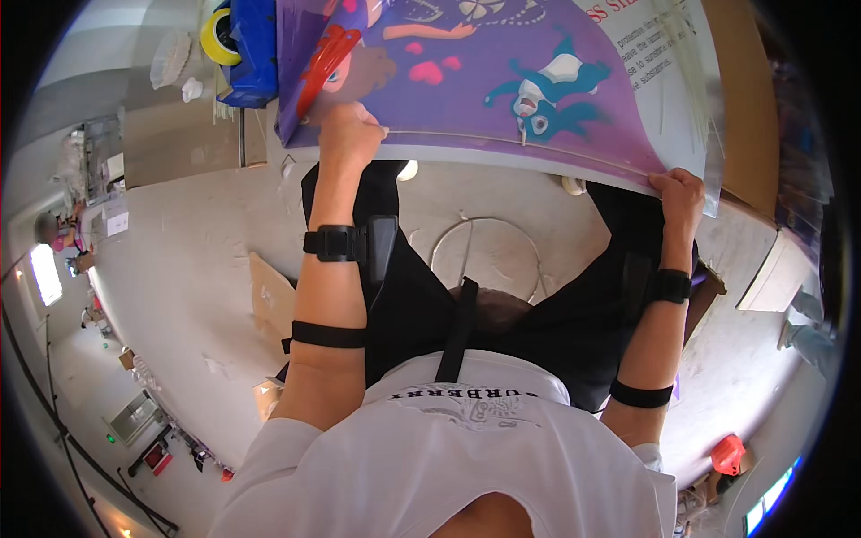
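Observation:
A thin pale cord (457, 136) runs nearly straight between my two hands, above the near edge of a purple printed sheet (466, 99) with cartoon figures. At the cord's left end my left hand (348, 136) is closed, thumb and fingers pinched together on it. My right hand (682, 193) pinches the other end, beside the sheet's near right corner. From the cord's middle hangs a small pale piece (524, 134), too small to name. Just beyond my left hand is a red, banded item (334, 56); whether it is loose or printed I cannot tell.
A blue tape dispenser (251, 54) with a yellow tape roll (218, 38) stands at the back left. Thin pale strands (691, 76) lie on the sheet's right side. Brown cardboard (749, 108) borders it. A box (776, 269) sits at the right, with a red bag (727, 455) farther back.

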Demonstrator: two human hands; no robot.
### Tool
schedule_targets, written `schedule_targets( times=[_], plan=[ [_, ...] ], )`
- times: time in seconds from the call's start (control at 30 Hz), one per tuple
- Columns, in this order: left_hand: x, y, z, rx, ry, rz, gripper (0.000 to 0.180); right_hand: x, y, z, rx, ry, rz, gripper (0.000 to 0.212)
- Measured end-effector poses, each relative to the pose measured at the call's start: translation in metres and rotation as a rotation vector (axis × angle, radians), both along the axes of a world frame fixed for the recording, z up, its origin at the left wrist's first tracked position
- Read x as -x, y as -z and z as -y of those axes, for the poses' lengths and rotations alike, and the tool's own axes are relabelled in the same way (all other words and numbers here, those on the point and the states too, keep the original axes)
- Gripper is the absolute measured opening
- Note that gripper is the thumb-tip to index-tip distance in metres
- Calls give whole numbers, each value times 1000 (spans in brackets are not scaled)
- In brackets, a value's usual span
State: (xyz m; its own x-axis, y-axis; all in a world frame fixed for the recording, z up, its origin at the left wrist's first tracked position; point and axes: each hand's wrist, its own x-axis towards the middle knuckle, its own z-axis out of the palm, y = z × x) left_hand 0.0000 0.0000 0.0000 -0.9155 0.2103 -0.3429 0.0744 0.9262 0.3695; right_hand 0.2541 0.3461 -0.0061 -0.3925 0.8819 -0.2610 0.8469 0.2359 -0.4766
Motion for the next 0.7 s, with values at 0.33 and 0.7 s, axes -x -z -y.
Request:
schedule_targets(
  times=[0.33,0.7],
  plan=[
    [7,-7,4,-190,-124,199,20,-2,-5,-18,70,-96,43,25],
    [-3,12,10,-174,47,-75,19,-11,0,-16,98,-84,-100,24]
  ],
)
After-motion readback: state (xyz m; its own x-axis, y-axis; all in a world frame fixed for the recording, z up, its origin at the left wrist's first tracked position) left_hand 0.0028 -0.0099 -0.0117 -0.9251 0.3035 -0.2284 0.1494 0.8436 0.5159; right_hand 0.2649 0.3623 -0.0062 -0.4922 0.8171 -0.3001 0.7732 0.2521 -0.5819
